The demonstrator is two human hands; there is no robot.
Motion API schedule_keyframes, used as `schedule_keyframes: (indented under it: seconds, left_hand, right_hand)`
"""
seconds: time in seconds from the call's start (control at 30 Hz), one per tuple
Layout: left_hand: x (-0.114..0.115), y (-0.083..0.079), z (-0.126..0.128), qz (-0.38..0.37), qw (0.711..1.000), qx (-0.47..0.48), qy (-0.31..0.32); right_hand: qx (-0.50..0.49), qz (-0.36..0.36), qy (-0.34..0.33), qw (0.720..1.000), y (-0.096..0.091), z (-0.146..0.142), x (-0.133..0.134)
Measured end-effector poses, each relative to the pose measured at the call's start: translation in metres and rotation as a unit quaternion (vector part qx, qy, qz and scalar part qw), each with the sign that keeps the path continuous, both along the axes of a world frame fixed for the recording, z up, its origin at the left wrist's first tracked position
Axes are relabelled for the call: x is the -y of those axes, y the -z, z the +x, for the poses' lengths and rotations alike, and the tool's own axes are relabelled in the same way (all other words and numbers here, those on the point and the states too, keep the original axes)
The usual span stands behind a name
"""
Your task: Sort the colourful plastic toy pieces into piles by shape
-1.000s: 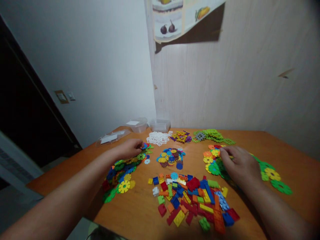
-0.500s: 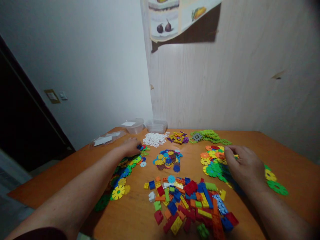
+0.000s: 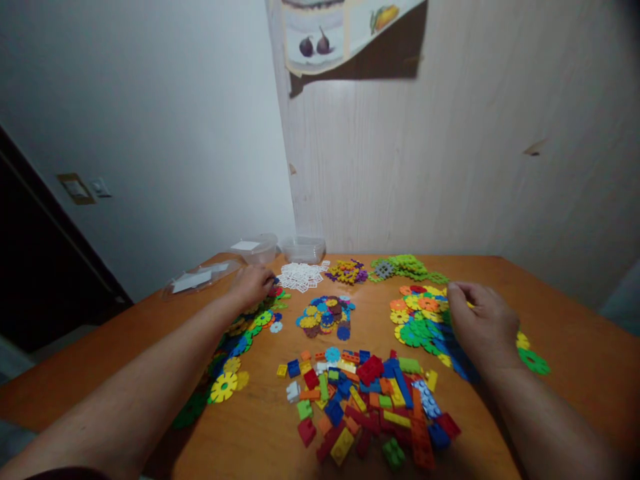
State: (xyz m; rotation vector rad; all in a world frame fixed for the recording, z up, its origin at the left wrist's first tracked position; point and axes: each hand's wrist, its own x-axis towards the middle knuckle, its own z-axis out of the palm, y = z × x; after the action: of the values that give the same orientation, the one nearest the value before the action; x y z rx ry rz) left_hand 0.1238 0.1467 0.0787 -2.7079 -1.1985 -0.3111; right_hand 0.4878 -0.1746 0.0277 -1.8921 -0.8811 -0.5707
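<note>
**A:** ok so which hand is actually closer to the disc stuff?

**B:** Left hand (image 3: 254,287), for the left disc pile (image 3: 263,317). It's right at the far end of it. The pile's long axis runs slantwise, from far end back toward the person, so most of it lies nearer the body than those fingers, with some hidden by the forearm.

**A:** Holding anything?

**B:** Fingers are bunched, palm down, and there's a bit of blue by the tips. Can't tell if it's gripped or just lying there.

**A:** And the right hand (image 3: 483,323)?

**B:** Over the right disc pile (image 3: 420,327). Most of the discs that show lie left of its fingers, a few past the wrist on the other side. Fingers curled in, thumb side facing left, arm reaching forward. Can't tell if there's something inside the curl.

**A:** What about the small disc pile (image 3: 327,315)?

**B:** On the tabletop (image 3: 260,427) between both hands, nearer the left, touched by neither. Bricks (image 3: 370,393) sit closer to the body.
</note>
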Motion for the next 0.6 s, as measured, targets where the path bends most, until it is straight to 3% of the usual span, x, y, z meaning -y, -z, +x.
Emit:
schedule_keyframes:
  seconds: [0.1,0.2,0.33,0.47,0.6]
  left_hand:
    - [0.009,-0.004,0.015,-0.004,0.997,0.076,0.023]
    - [0.027,-0.004,0.047,-0.068,0.981,0.163,0.078]
    - [0.069,0.0,0.109,-0.202,0.936,0.243,0.154]
    - [0.117,0.006,0.175,-0.316,0.899,0.236,0.19]
    - [0.149,0.018,0.235,-0.412,0.848,0.25,0.219]
  right_hand:
    - [-0.133,0.062,0.019,0.989,0.002,0.007,-0.001]
    - [-0.217,0.129,0.034,0.967,0.006,0.017,-0.002]
    - [-0.221,0.152,0.043,0.962,0.01,0.025,-0.003]
    - [-0.209,0.151,0.042,0.965,0.009,0.021,-0.004]
    - [-0.183,0.143,0.033,0.972,0.007,0.016,-0.005]
